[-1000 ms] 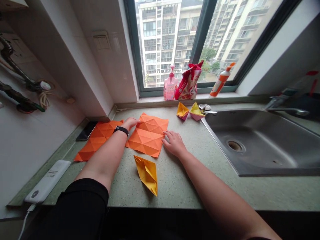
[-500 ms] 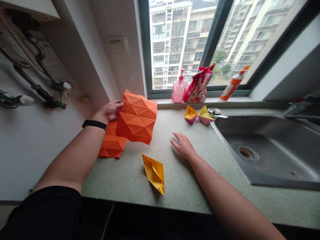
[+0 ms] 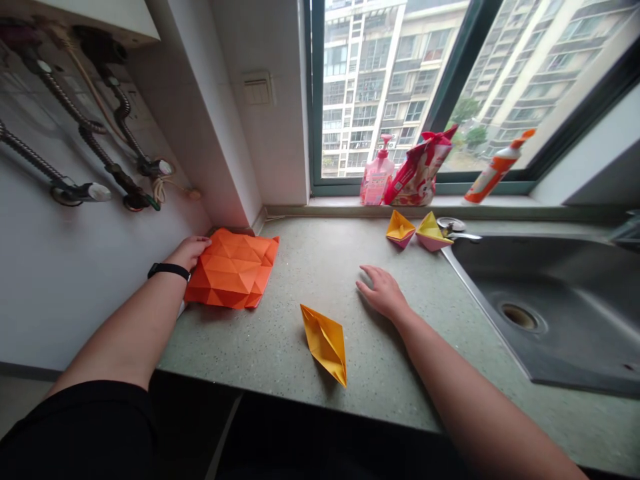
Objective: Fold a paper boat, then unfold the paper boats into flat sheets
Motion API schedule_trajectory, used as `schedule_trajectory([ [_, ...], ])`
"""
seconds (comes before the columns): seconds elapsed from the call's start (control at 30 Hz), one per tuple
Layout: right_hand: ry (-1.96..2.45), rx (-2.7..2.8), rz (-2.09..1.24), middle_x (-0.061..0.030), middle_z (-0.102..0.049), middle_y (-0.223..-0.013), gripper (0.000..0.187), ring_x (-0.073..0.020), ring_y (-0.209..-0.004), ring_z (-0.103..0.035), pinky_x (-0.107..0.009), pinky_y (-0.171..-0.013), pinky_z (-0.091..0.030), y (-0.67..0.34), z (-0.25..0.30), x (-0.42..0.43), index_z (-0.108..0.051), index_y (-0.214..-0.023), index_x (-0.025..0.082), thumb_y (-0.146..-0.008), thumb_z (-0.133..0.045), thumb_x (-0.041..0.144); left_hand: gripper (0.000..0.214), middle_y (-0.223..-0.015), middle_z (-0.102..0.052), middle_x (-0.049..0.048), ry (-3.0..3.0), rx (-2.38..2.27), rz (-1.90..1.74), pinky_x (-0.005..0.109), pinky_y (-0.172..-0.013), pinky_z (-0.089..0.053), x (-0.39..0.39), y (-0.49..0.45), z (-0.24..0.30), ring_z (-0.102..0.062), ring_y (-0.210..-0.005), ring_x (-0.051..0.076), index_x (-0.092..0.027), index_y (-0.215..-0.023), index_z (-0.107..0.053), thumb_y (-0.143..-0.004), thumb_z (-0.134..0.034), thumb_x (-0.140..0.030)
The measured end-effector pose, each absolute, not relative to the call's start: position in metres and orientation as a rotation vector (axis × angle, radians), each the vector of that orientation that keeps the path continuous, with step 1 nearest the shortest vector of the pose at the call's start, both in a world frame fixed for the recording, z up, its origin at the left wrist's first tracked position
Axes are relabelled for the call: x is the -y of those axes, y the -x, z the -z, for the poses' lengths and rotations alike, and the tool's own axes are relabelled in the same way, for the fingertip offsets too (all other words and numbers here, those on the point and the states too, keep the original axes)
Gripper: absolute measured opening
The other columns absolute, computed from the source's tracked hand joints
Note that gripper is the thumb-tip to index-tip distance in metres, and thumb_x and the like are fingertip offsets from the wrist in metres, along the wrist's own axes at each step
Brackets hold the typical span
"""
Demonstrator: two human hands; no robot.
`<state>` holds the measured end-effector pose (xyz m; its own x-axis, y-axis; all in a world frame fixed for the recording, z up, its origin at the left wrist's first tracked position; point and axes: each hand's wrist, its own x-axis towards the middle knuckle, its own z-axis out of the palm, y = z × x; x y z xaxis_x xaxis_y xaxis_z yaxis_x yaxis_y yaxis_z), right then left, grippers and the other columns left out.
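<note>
Left of the yellow paper boat (image 3: 325, 343), we have the left hand (image 3: 189, 252) pinching the orange creased sheet (image 3: 230, 270), seemingly by its edge, leaving folds uncrushed. Right of the boat, our right hand (image 3: 383, 291) is empty, fingers loosely parted.

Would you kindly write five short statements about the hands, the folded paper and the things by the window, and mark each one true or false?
1. The left hand touches the left edge of the orange creased paper. True.
2. The right hand, holding nothing, is to the right of the yellow folded paper. True.
3. The yellow folded paper lies inside the sink. False: it rests on the counter.
4. The pink pump bottle stands left of the red bag on the windowsill. True.
5. The right wrist wears a black band. False: the wristband is on the left wrist.
</note>
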<state>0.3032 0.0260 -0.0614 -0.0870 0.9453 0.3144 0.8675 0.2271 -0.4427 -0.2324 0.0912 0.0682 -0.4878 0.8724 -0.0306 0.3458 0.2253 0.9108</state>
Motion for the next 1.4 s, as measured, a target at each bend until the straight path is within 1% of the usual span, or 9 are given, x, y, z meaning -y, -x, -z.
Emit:
schedule_trajectory([
  [0.17, 1.664, 1.977, -0.184, -0.0152, -0.067, -0.148, 0.048, -0.0323, -0.139, -0.059, -0.052, -0.123, -0.041, -0.304, 0.061, -0.026, -0.065, -0.142, 0.019, -0.099, -0.056, 0.038, 0.023, -0.069, -0.064, 0.001, -1.025, -2.063, -1.184, 0.032, -0.066, -0.057, -0.104, 0.233, -0.039, -0.065, -0.069, 0.021, -0.02, -0.084, -0.062, -0.07, -0.079, -0.027],
  [0.5, 1.665, 1.999, -0.195, -0.0142, -0.065, -0.149, 0.048, -0.0318, -0.14, -0.058, -0.05, -0.122, -0.042, -0.305, 0.06, -0.025, -0.064, -0.144, 0.021, -0.099, -0.058, 0.037, 0.02, -0.08, -0.072, 0.0073, -1.19, -2.181, -1.12, 0.036, -0.076, -0.06, -0.12, 0.222, -0.024, -0.072, -0.082, 0.026, -0.019, -0.088, -0.063, -0.075, -0.074, -0.028],
  [0.57, 1.669, 2.004, -0.202, -0.014, -0.065, -0.149, 0.048, -0.0316, -0.14, -0.057, -0.049, -0.122, -0.042, -0.305, 0.06, -0.025, -0.065, -0.143, 0.021, -0.099, -0.058, 0.037, 0.021, -0.086, -0.074, 0.0094, -1.268, -2.223, -1.098, 0.04, -0.083, -0.06, -0.121, 0.222, -0.024, -0.073, -0.089, 0.029, -0.019, -0.09, -0.064, -0.074, -0.075, -0.028],
  [0.67, 1.671, 2.01, -0.201, -0.0142, -0.065, -0.15, 0.048, -0.0319, -0.14, -0.057, -0.05, -0.122, -0.041, -0.305, 0.059, -0.024, -0.065, -0.143, 0.02, -0.099, -0.058, 0.037, 0.027, -0.109, -0.075, 0.0131, -1.411, -2.283, -1.094, 0.045, -0.103, -0.055, -0.117, 0.22, -0.027, -0.07, -0.113, 0.033, -0.021, -0.098, -0.066, -0.073, -0.075, -0.026],
  [0.73, 1.67, 2.009, -0.197, -0.0147, -0.064, -0.15, 0.047, -0.0322, -0.14, -0.057, -0.05, -0.122, -0.041, -0.305, 0.059, -0.024, -0.066, -0.142, 0.019, -0.099, -0.057, 0.037, 0.031, -0.124, -0.071, 0.0144, -1.626, -2.31, -1.049, 0.045, -0.116, -0.047, -0.111, 0.216, -0.027, -0.062, -0.13, 0.034, -0.022, -0.107, -0.068, -0.077, -0.073, -0.027],
  [0.8, 1.668, 2.007, -0.196, -0.0145, -0.064, -0.15, 0.047, -0.0322, -0.14, -0.057, -0.05, -0.122, -0.041, -0.305, 0.059, -0.024, -0.066, -0.141, 0.019, -0.099, -0.057, 0.037, 0.031, -0.13, -0.068, 0.0152, -1.937, -2.294, -0.883, 0.046, -0.121, -0.043, -0.102, 0.208, -0.023, -0.059, -0.134, 0.035, -0.022, -0.113, -0.071, -0.083, -0.07, -0.031],
  [0.97, 1.669, 2.007, -0.195, -0.013, -0.065, -0.149, 0.045, -0.0322, -0.14, -0.057, -0.05, -0.122, -0.041, -0.304, 0.06, -0.024, -0.067, -0.14, 0.022, -0.098, -0.058, 0.037, 0.031, -0.123, -0.068, 0.0149, -2.191, -2.15, -0.428, 0.044, -0.117, -0.048, -0.081, 0.186, -0.007, -0.065, -0.12, 0.034, -0.022, -0.108, -0.075, -0.091, -0.062, -0.043],
  [1.13, 1.667, 2.014, -0.196, -0.0132, -0.065, -0.149, 0.046, -0.0322, -0.14, -0.057, -0.05, -0.122, -0.041, -0.305, 0.06, -0.025, -0.067, -0.141, 0.022, -0.098, -0.058, 0.037, 0.034, -0.119, -0.07, 0.0134, -2.201, -2.08, -0.372, 0.041, -0.114, -0.05, -0.075, 0.18, -0.003, -0.067, -0.117, 0.031, -0.022, -0.109, -0.075, -0.093, -0.059, -0.046],
  [1.4, 1.658, 2.01, -0.195, -0.0129, -0.066, -0.148, 0.046, -0.0316, -0.139, -0.058, -0.049, -0.122, -0.041, -0.305, 0.061, -0.026, -0.067, -0.141, 0.022, -0.097, -0.058, 0.037, 0.056, -0.145, -0.062, 0.0178, -2.227, -2.075, -0.4, 0.046, -0.12, -0.044, -0.062, 0.147, -0.009, -0.059, -0.136, 0.036, -0.019, -0.137, -0.065, -0.095, -0.058, -0.055],
])
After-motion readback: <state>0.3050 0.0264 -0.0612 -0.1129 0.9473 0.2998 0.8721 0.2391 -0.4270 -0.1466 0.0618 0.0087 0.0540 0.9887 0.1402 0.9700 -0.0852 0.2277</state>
